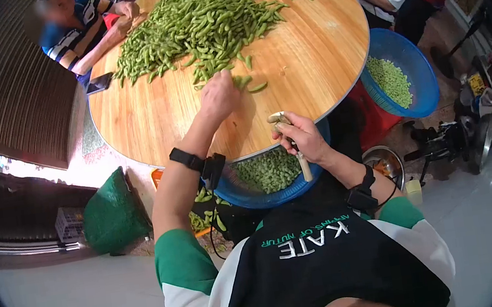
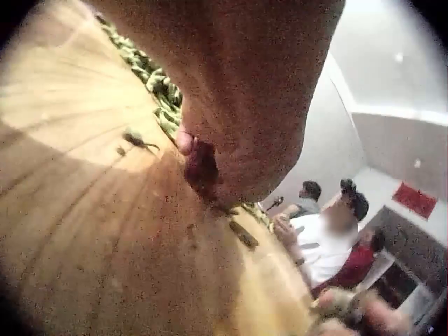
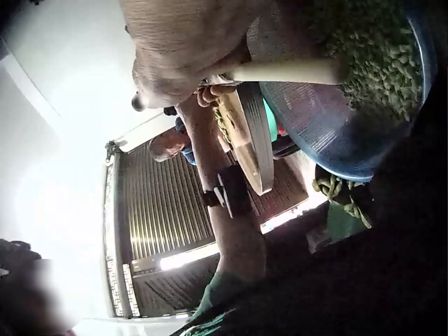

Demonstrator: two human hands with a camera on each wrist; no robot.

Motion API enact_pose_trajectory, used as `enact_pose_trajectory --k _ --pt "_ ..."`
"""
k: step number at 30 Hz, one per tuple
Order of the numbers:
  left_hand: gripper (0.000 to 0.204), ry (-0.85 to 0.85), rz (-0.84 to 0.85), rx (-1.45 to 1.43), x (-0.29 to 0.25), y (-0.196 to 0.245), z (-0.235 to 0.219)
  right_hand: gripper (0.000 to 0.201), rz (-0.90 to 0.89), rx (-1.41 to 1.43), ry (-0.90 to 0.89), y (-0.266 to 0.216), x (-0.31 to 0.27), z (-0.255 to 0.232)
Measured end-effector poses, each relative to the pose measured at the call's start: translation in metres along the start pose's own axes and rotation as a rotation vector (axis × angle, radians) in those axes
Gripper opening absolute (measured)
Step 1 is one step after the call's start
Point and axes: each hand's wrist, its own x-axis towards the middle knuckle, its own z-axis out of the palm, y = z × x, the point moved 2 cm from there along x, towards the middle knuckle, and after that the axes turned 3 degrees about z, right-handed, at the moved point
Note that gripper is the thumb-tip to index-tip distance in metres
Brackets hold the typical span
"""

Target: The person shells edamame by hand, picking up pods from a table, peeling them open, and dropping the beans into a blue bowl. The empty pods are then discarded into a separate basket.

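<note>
Head view: the left hand (image 1: 220, 96) was at the near edge of the heap of green pods (image 1: 198, 23) on the round wooden table (image 1: 320, 57), fingers bent downward; whether they pinched a pod could not be told. The right hand (image 1: 303, 136) gripped a tool with a pale handle (image 1: 305, 167), its metal end by the fingers, just beyond the table's near rim. Shelled beans (image 1: 269, 172) lay in a blue basin (image 1: 233, 200) below. Shirt (image 1: 330, 273) lettering: "KATE" in white; green line above partly legible, "OF NUTUR". Left wrist view: the left hand's fingertips were largely hidden; pods lay beside it, one small piece apart on the wood. Right wrist view: the pale handle projected from the right hand toward the basin of beans; no writing legible.
</note>
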Motion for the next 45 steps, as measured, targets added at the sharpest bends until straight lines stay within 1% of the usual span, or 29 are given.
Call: enact_pose_trajectory --k 1,2,5,6,8,9,10,12,13,14,16,17,19,20,22,25,26,28,29,31,33,35,36,38,39,41,42,44,45 --pt "0.030 -0.049 -0.083 -0.109 0.002 -0.003 -0.005 0.027 -0.011 0.002 0.005 -0.001 0.001 -0.002" --pt "0.030 -0.049 -0.071 -0.105 0.001 -0.008 -0.005 0.027 0.004 0.033 -0.002 0.000 0.000 -0.003" --pt "0.036 -0.107 -0.235 -0.518 -0.016 -0.024 -0.005 0.028 0.013 0.065 -0.016 -0.002 0.000 -0.003" --pt "0.036 -0.114 -0.230 -0.516 -0.022 -0.024 -0.005 0.028 0.012 0.062 -0.026 -0.003 -0.001 -0.002" --pt "0.029 -0.021 -0.436 -0.995 -0.034 -0.028 -0.001 0.029 0.016 0.089 -0.034 -0.003 0.000 0.000" --pt "0.031 -0.092 -0.498 -1.160 -0.041 -0.022 -0.017 0.030 0.020 0.109 -0.048 -0.002 0.001 0.001" --pt "0.031 -0.098 -0.497 -1.158 -0.047 -0.017 -0.022 0.030 0.019 0.114 -0.044 -0.003 0.002 0.003" --pt "0.032 -0.124 -0.627 -1.696 -0.061 -0.007 -0.026 0.030 0.075 0.180 -0.068 -0.002 0.004 0.007" --pt "0.034 -0.174 -0.625 -1.769 -0.066 -0.001 -0.032 0.030 0.081 0.183 -0.065 -0.003 0.005 0.010" --pt "0.034 -0.177 -0.633 -1.771 -0.071 0.001 -0.032 0.030 0.120 0.265 -0.087 -0.003 0.007 0.013" --pt "0.032 -0.160 -0.510 -1.667 -0.076 0.004 -0.032 0.030 0.163 0.345 -0.108 -0.004 0.013 0.018" --pt "0.032 -0.161 -0.514 -1.672 -0.079 0.007 -0.033 0.029 0.191 0.409 -0.162 -0.004 0.016 0.019" --pt "0.031 -0.206 -0.440 -1.522 -0.083 0.015 -0.036 0.025 0.213 0.501 -0.261 -0.007 0.018 0.023" --pt "0.031 -0.204 -0.445 -1.529 -0.085 0.014 -0.034 0.025 0.221 0.498 -0.259 -0.006 0.019 0.024" --pt "0.029 -0.194 -0.351 -1.426 -0.085 0.012 -0.031 0.021 0.230 0.552 -0.301 -0.004 0.021 0.027" --pt "0.028 -0.178 -0.311 -1.360 -0.086 0.014 -0.030 0.021 0.280 0.575 -0.260 -0.001 0.022 0.031" --pt "0.028 -0.171 -0.312 -1.364 -0.086 0.014 -0.025 0.021 0.284 0.568 -0.263 -0.001 0.024 0.032" --pt "0.027 -0.114 -0.247 -1.121 -0.090 0.020 -0.020 0.020 0.277 0.560 -0.222 0.004 0.023 0.033" --pt "0.026 -0.036 -0.234 -1.100 -0.092 0.023 -0.021 0.020 0.284 0.559 -0.222 0.005 0.022 0.034" --pt "0.027 -0.039 -0.221 -1.109 -0.094 0.018 -0.015 0.020 0.208 0.410 -0.222 0.003 0.021 0.035" --pt "0.027 -0.049 -0.207 -1.118 -0.094 0.016 -0.012 0.020 0.177 0.382 -0.213 0.004 0.020 0.034" --pt "0.027 -0.017 -0.105 -0.870 -0.093 0.016 -0.013 0.021 0.146 0.354 -0.202 0.002 0.019 0.035" --pt "0.027 -0.014 -0.106 -0.870 -0.092 0.020 -0.017 0.020 0.160 0.359 -0.201 0.000 0.019 0.037" --pt "0.025 0.106 -0.051 -0.685 -0.092 0.036 -0.033 0.019 0.176 0.367 -0.198 -0.001 0.019 0.040" --pt "0.025 0.109 -0.051 -0.683 -0.092 0.039 -0.033 0.019 0.168 0.344 -0.179 -0.001 0.019 0.041" --pt "0.022 0.295 0.091 -0.537 -0.092 0.045 -0.036 0.020 0.158 0.321 -0.164 -0.002 0.021 0.042" --pt "0.022 0.291 0.087 -0.537 -0.094 0.044 -0.036 0.020 0.158 0.319 -0.171 0.000 0.019 0.042" --pt "0.023 0.206 0.022 -0.710 -0.094 0.041 -0.032 0.020 0.159 0.315 -0.177 0.001 0.016 0.040" --pt "0.023 0.208 0.023 -0.711 -0.096 0.040 -0.028 0.021 0.136 0.232 -0.200 0.002 0.015 0.039"
